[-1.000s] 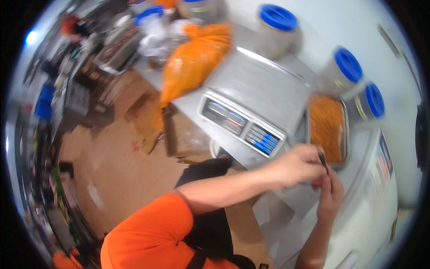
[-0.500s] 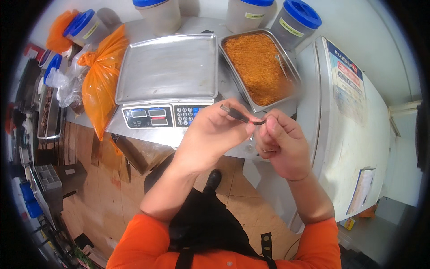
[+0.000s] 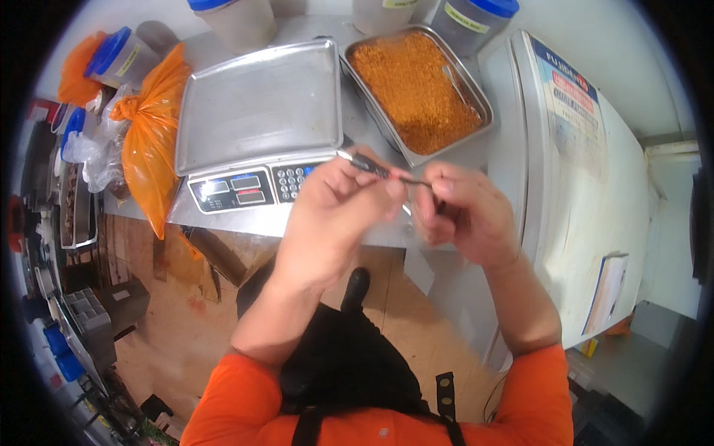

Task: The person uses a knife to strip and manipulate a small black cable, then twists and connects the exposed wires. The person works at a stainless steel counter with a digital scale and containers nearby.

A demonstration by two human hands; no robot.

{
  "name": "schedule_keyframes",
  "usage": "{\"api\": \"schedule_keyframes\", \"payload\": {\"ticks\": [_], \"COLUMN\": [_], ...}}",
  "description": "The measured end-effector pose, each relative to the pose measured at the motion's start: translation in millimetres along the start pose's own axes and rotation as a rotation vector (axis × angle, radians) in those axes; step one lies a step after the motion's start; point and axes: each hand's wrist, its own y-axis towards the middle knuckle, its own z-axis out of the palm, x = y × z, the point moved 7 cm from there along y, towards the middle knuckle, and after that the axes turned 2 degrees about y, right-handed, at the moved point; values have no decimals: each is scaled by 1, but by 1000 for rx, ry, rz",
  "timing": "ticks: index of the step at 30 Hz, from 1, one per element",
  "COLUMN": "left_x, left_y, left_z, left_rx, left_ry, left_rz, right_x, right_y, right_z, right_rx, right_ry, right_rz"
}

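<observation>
Above the front edge of the metal counter, my left hand is closed around a slim dark pen-like stick with a pale, shiny end poking out past the fingers. Its thin dark tip reaches across to my right hand, whose thumb and finger pinch it. Motion blurs the right fingers, and the stick's exact kind cannot be made out. Behind my left hand stands a digital scale with a wide steel platform. Beyond my right hand is a deep steel pan of orange-brown crumbly food, with metal tongs or a similar utensil lying in it.
A knotted orange plastic bag leans left of the scale. Blue-lidded tubs line the back wall. On the right a white fridge or freezer borders the counter. An open cardboard box sits below the counter's front edge.
My view has shifted, so the counter things appear farther up and left. Both hands still hold the stick; the right fingers have loosened slightly and more of the stick shows between the hands.
</observation>
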Motion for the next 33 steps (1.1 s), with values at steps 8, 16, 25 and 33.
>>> {"api": "schedule_keyframes", "payload": {"ticks": [8, 16, 25, 33], "left_x": [12, 7, 18, -10], "left_y": [5, 5, -2, 1], "left_z": [-4, 4, 18, 7], "left_rx": [54, 222, 237, 296], "left_ry": [-112, -38, -65, 413], "left_rz": [-100, -117, -184, 205], "right_x": [6, 5, 26, 26], "right_y": [0, 1, -6, 7], "right_z": [-3, -2, 0, -10], "right_rx": [-29, -12, -137, -106], "right_ry": [-351, -439, -685, -688], "right_rz": [-43, -125, -300, -237]}}
